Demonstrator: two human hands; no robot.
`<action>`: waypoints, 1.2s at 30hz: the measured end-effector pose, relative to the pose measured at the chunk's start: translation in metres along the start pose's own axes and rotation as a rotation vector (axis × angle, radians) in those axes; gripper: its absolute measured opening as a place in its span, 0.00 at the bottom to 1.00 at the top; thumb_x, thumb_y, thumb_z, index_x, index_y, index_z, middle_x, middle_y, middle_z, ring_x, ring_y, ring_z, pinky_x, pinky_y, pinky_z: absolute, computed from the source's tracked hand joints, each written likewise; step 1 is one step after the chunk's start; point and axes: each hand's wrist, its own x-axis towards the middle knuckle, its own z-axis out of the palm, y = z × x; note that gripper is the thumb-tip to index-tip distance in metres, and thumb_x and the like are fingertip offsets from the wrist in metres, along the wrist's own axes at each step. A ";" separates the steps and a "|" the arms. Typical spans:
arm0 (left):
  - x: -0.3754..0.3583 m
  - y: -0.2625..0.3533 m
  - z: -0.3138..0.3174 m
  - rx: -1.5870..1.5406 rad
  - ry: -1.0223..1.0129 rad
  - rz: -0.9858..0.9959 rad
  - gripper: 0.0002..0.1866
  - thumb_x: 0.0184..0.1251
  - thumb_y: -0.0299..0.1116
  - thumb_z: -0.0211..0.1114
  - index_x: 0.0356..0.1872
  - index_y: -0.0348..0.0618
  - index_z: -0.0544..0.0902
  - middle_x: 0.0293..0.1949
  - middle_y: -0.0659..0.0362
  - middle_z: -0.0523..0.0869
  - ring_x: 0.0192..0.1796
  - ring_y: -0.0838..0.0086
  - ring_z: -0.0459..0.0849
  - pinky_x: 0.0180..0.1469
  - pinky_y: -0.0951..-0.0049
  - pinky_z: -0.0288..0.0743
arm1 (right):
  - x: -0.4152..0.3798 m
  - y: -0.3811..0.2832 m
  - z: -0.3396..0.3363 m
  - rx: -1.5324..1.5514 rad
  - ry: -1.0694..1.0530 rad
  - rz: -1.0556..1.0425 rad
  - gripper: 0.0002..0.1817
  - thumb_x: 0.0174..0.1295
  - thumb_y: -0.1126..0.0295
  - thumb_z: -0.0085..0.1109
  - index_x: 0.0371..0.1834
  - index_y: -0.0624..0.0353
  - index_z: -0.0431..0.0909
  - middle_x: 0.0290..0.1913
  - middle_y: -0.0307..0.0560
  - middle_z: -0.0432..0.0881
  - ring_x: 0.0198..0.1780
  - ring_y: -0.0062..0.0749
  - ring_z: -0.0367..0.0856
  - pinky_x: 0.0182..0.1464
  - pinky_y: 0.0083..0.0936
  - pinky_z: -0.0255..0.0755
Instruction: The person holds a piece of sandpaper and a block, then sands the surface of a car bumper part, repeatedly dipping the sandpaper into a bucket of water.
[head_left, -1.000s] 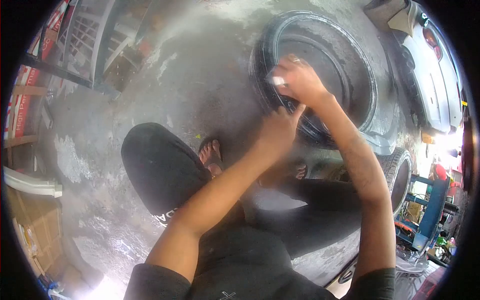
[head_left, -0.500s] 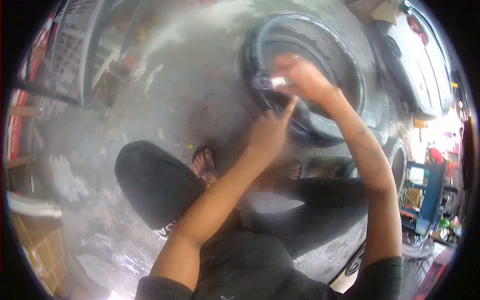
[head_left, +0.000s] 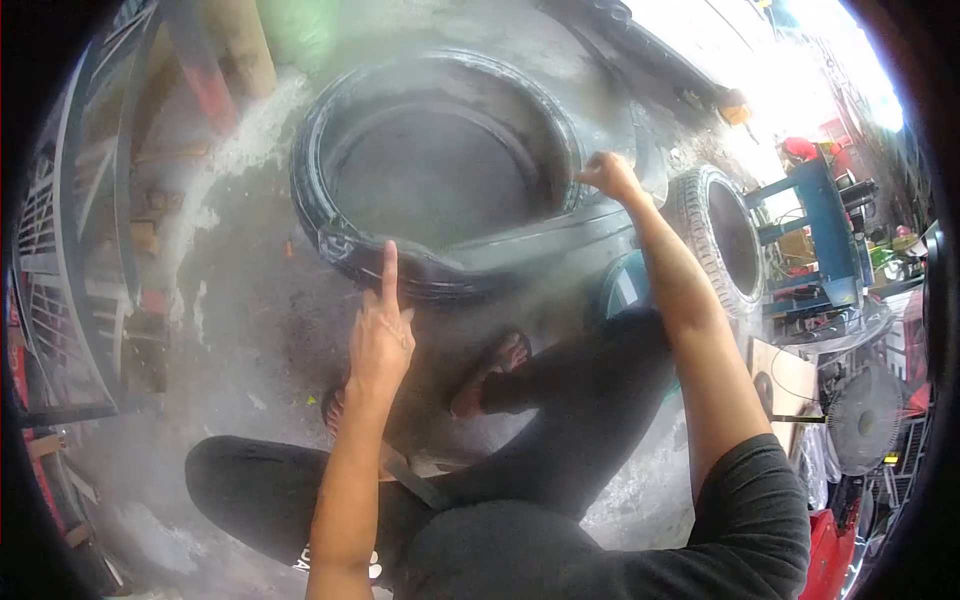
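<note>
A black tire point(head_left: 306, 165) lies flat on the wet floor in front of me. A long dark rubber strip point(head_left: 530, 250) runs along its near side toward the right, partly loose from the ring. My left hand point(head_left: 382, 340) has its index finger stretched out, its tip at the near left edge of the tire; the other fingers are curled and hold nothing visible. My right hand point(head_left: 610, 178) is closed at the tire's right side, above the strip's right part. What its fingers grip, if anything, is hidden.
Another tire point(head_left: 715, 240) stands upright at the right, near a blue metal frame point(head_left: 830, 220). A round teal container point(head_left: 627, 285) is beside my knee. A fan point(head_left: 866, 420) stands at lower right, and a metal rack point(head_left: 65, 230) at left.
My right hand has moved from the tire's near left part to its right side; the white object seen in it earlier no longer shows. My left hand is lower, still pointing. The view has turned.
</note>
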 end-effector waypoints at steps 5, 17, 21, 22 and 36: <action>0.000 0.003 -0.005 0.012 -0.018 0.005 0.57 0.73 0.27 0.70 0.90 0.66 0.37 0.46 0.32 0.84 0.47 0.36 0.88 0.52 0.45 0.81 | 0.002 0.035 0.026 0.033 0.093 0.162 0.26 0.55 0.50 0.78 0.40 0.67 0.91 0.40 0.67 0.91 0.46 0.58 0.92 0.56 0.45 0.83; -0.001 0.006 -0.006 0.009 -0.023 -0.017 0.56 0.73 0.29 0.69 0.90 0.64 0.38 0.51 0.30 0.84 0.51 0.34 0.87 0.54 0.43 0.81 | 0.007 0.066 0.022 0.092 0.050 0.250 0.43 0.61 0.28 0.68 0.38 0.69 0.92 0.39 0.68 0.91 0.47 0.58 0.92 0.51 0.46 0.83; 0.002 0.000 -0.003 -0.008 -0.061 -0.022 0.56 0.73 0.29 0.70 0.90 0.66 0.38 0.50 0.30 0.84 0.49 0.34 0.87 0.53 0.43 0.81 | -0.067 0.059 -0.038 0.278 0.147 0.212 0.33 0.71 0.40 0.66 0.55 0.66 0.89 0.52 0.63 0.92 0.54 0.49 0.91 0.59 0.39 0.80; 0.001 -0.002 -0.004 -0.005 -0.061 -0.056 0.56 0.73 0.29 0.70 0.90 0.66 0.39 0.50 0.29 0.84 0.49 0.34 0.87 0.52 0.43 0.81 | -0.101 0.052 -0.046 0.160 0.380 0.128 0.30 0.75 0.44 0.64 0.51 0.66 0.90 0.42 0.57 0.92 0.44 0.38 0.89 0.51 0.36 0.79; -0.001 0.000 -0.006 0.040 -0.014 -0.037 0.57 0.71 0.29 0.72 0.89 0.67 0.39 0.46 0.30 0.82 0.48 0.33 0.87 0.53 0.43 0.82 | -0.284 0.120 0.028 1.153 -0.085 0.426 0.20 0.79 0.52 0.61 0.36 0.59 0.84 0.31 0.38 0.85 0.33 0.24 0.85 0.35 0.21 0.77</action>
